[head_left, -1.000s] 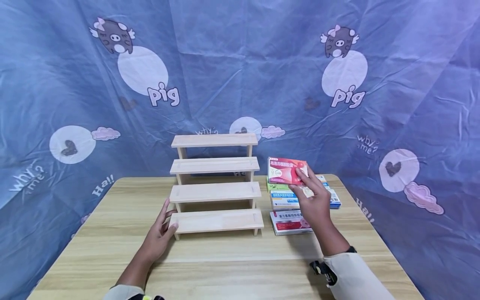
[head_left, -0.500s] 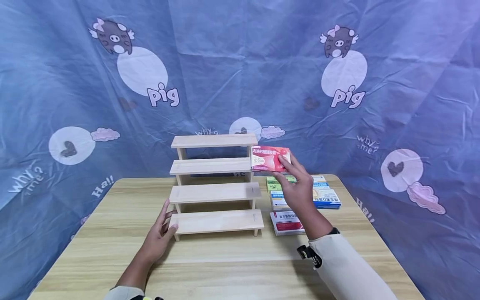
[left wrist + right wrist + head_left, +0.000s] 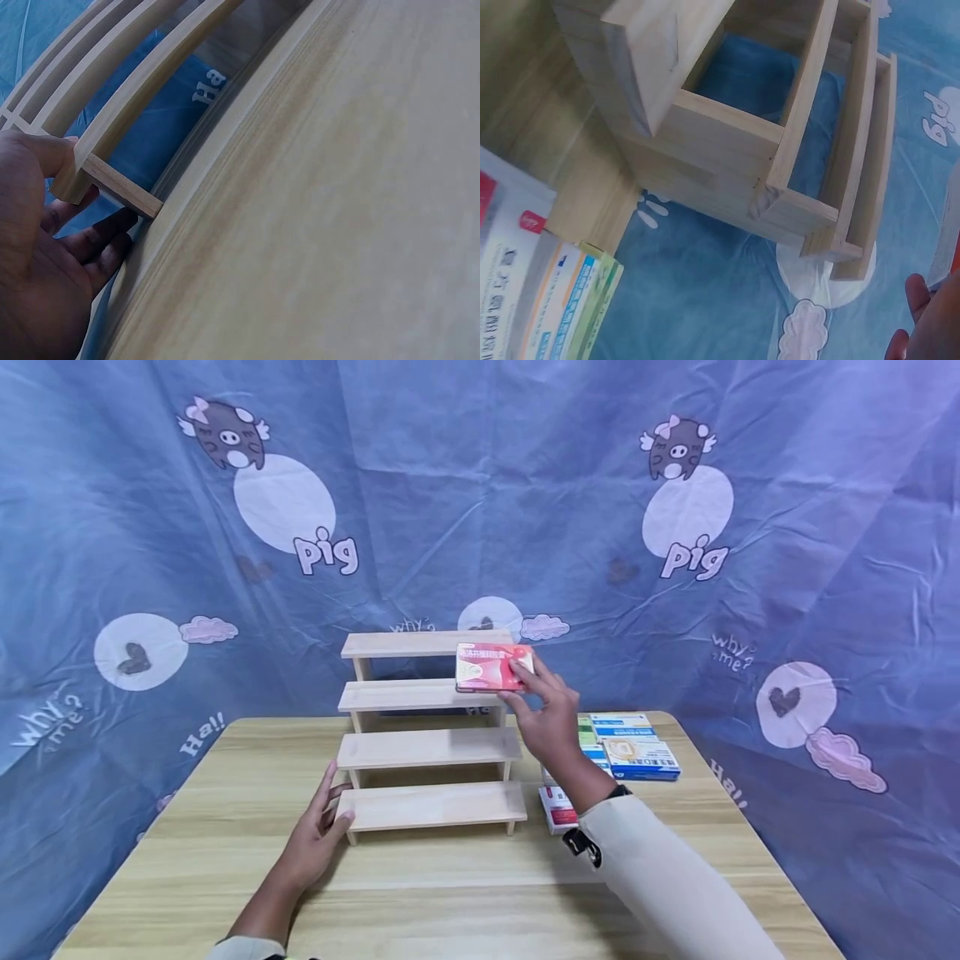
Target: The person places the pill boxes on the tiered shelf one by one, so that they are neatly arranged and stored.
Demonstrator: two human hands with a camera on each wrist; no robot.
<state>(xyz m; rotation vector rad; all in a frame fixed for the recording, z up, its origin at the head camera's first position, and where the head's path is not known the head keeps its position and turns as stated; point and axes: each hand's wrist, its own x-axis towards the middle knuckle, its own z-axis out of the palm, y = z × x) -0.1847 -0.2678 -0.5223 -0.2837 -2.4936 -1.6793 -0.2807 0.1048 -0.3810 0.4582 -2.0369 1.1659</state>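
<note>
My right hand [image 3: 552,717] pinches a red and pink medicine box [image 3: 483,668] at its right end. The box is above the table, in front of the upper steps of a pale wooden four-step display stand [image 3: 431,806]. Only a sliver of it shows at the right edge in the right wrist view. At the stand's left end, my left hand [image 3: 311,839] grips the lowest step. In the left wrist view the thumb lies against the board's end, and the other fingers [image 3: 101,236] are beside the leg.
To the right of the stand lie several other medicine boxes: a blue and white one [image 3: 641,760], a green one [image 3: 585,731] and a white and red one [image 3: 557,810], partly behind my right arm. A blue printed cloth [image 3: 420,527] hangs behind the wooden table [image 3: 420,902].
My right hand has carried the red box left and slightly up, from above the other boxes to before the stand's upper steps. The left hand stays at the lowest step.
</note>
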